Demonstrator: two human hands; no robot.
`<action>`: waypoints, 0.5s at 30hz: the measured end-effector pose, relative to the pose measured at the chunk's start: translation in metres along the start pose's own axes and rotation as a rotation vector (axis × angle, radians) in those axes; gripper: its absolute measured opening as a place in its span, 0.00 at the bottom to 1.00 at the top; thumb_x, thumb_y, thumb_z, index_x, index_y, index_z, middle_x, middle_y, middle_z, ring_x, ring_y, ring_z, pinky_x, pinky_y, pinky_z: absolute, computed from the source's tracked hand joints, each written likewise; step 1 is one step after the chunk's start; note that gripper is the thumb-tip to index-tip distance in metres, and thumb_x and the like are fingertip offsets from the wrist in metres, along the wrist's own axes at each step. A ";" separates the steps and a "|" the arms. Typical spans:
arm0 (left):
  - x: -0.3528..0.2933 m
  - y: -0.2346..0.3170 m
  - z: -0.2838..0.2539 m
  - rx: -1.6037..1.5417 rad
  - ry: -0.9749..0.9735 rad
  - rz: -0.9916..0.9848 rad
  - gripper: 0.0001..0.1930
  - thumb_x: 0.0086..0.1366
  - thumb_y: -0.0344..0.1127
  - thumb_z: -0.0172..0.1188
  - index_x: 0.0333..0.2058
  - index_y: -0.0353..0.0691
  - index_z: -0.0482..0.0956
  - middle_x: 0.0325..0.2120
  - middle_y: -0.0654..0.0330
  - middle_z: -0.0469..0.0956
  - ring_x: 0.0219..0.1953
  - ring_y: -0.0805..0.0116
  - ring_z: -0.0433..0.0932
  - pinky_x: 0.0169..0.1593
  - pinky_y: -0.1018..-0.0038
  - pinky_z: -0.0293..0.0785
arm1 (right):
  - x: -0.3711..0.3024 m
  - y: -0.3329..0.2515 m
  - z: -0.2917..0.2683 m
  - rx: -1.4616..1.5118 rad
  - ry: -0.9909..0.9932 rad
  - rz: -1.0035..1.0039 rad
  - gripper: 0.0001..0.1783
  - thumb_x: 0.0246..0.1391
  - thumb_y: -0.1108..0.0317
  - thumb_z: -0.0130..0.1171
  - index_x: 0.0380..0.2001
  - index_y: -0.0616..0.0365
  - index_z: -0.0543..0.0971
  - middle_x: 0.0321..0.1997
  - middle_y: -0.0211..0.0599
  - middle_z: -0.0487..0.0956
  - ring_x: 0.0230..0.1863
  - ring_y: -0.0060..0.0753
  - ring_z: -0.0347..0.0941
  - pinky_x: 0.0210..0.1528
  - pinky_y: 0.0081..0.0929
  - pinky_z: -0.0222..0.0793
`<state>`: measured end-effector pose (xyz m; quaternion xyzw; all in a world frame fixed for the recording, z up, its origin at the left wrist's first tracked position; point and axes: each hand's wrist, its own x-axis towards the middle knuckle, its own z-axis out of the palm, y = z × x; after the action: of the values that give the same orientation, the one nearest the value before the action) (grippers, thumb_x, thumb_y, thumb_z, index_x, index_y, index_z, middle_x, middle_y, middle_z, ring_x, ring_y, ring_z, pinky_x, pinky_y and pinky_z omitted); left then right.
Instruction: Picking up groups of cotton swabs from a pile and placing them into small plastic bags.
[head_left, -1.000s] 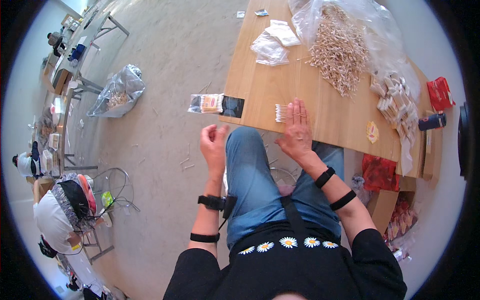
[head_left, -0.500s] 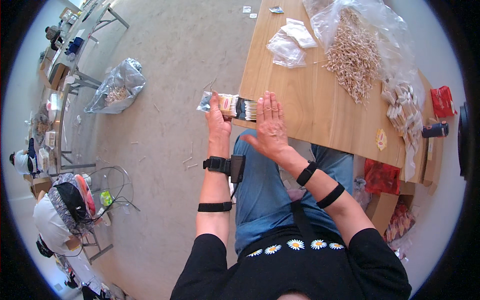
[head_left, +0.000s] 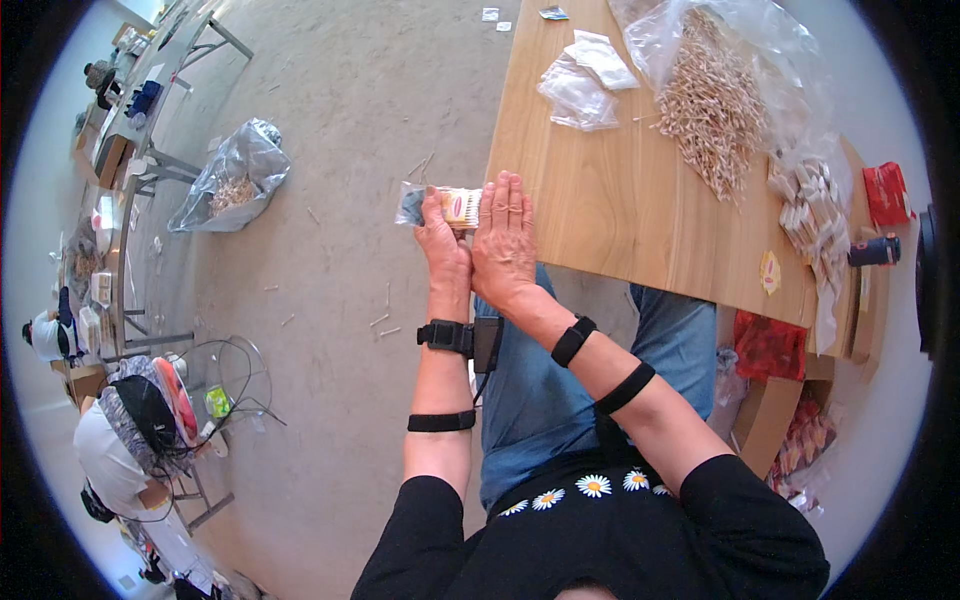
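My left hand (head_left: 443,248) grips a small clear plastic packet of cotton swabs (head_left: 459,207), with the thumb on top and the fingers hidden beneath it. A printed label shows through the film, and swab tips line the right end. My right hand (head_left: 506,242) lies flat with its fingers straight, pressed against that right end and holding nothing. Both hands are beside the left edge of the wooden table (head_left: 600,200). On the table, a large heap of loose cotton swabs (head_left: 710,105) spills from a clear plastic bag (head_left: 800,60).
Empty clear packets (head_left: 580,95) lie on the table. Filled packets (head_left: 815,215) pile at its right, near a yellow label card (head_left: 769,272) and a dark cylinder (head_left: 875,251). A bag of swabs (head_left: 235,175) sits on the floor. At far left, people (head_left: 120,440) are beside tables.
My right hand has moved left, up against the packet in my left hand. The swabs that stuck out and the dark gap beside them no longer show.
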<state>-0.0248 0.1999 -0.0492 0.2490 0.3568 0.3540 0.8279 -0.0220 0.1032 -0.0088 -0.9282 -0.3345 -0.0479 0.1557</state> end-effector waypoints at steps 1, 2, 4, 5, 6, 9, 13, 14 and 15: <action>-0.001 0.000 0.000 0.000 -0.002 -0.002 0.13 0.66 0.42 0.63 0.36 0.39 0.74 0.31 0.63 0.78 0.32 0.68 0.81 0.36 0.67 0.83 | 0.000 0.001 -0.004 -0.002 0.001 0.002 0.50 0.48 0.58 0.62 0.68 0.75 0.53 0.76 0.62 0.43 0.78 0.58 0.32 0.77 0.49 0.27; -0.002 0.000 0.000 0.018 -0.008 0.039 0.12 0.65 0.41 0.63 0.36 0.39 0.74 0.31 0.64 0.78 0.31 0.69 0.81 0.35 0.68 0.83 | 0.000 0.003 -0.008 0.023 -0.051 -0.011 0.52 0.46 0.59 0.64 0.68 0.74 0.53 0.76 0.62 0.44 0.78 0.58 0.33 0.77 0.49 0.28; -0.004 0.002 0.001 0.035 -0.011 0.080 0.11 0.65 0.40 0.64 0.36 0.40 0.74 0.31 0.64 0.78 0.30 0.70 0.81 0.34 0.69 0.83 | -0.001 0.007 -0.021 0.047 -0.104 -0.028 0.53 0.44 0.59 0.66 0.68 0.73 0.53 0.76 0.62 0.44 0.78 0.57 0.33 0.77 0.49 0.28; -0.004 0.002 0.000 0.049 0.013 0.119 0.09 0.66 0.39 0.63 0.35 0.40 0.75 0.30 0.66 0.77 0.30 0.73 0.79 0.34 0.72 0.80 | -0.003 0.009 -0.030 0.118 -0.117 0.001 0.56 0.41 0.57 0.69 0.68 0.73 0.53 0.76 0.61 0.44 0.78 0.57 0.33 0.77 0.51 0.28; -0.006 0.001 0.002 0.062 0.032 0.154 0.08 0.66 0.38 0.62 0.33 0.41 0.77 0.28 0.68 0.76 0.30 0.76 0.77 0.35 0.74 0.77 | -0.006 0.014 -0.035 0.185 -0.127 0.032 0.59 0.38 0.56 0.73 0.69 0.72 0.53 0.76 0.61 0.44 0.78 0.56 0.34 0.76 0.52 0.29; -0.010 0.001 0.007 0.100 0.007 0.237 0.08 0.67 0.38 0.62 0.33 0.41 0.77 0.28 0.70 0.75 0.30 0.79 0.74 0.35 0.75 0.73 | -0.017 0.028 -0.037 0.068 -0.127 0.080 0.66 0.32 0.51 0.77 0.69 0.70 0.52 0.76 0.60 0.45 0.78 0.55 0.34 0.76 0.55 0.29; -0.013 0.003 0.009 0.137 0.005 0.278 0.09 0.67 0.38 0.62 0.32 0.41 0.76 0.28 0.70 0.74 0.30 0.80 0.72 0.34 0.76 0.72 | -0.020 0.016 -0.031 -0.002 -0.131 0.098 0.68 0.31 0.47 0.77 0.69 0.70 0.53 0.76 0.58 0.45 0.78 0.54 0.34 0.75 0.56 0.29; -0.013 0.003 0.008 0.171 -0.003 0.310 0.09 0.68 0.39 0.61 0.32 0.40 0.76 0.28 0.70 0.74 0.30 0.80 0.72 0.34 0.76 0.72 | -0.019 0.011 -0.030 0.002 -0.126 0.111 0.66 0.33 0.47 0.76 0.69 0.70 0.53 0.76 0.58 0.45 0.79 0.54 0.34 0.75 0.56 0.29; -0.013 0.002 0.009 0.204 -0.010 0.341 0.10 0.68 0.40 0.61 0.31 0.40 0.76 0.28 0.70 0.74 0.29 0.80 0.71 0.34 0.76 0.72 | -0.018 0.008 -0.028 0.006 -0.120 0.125 0.64 0.35 0.48 0.75 0.69 0.71 0.53 0.76 0.57 0.45 0.79 0.54 0.34 0.75 0.56 0.28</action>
<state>-0.0255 0.1899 -0.0367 0.3904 0.3391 0.4499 0.7281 -0.0305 0.0774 0.0122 -0.9480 -0.2850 0.0188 0.1407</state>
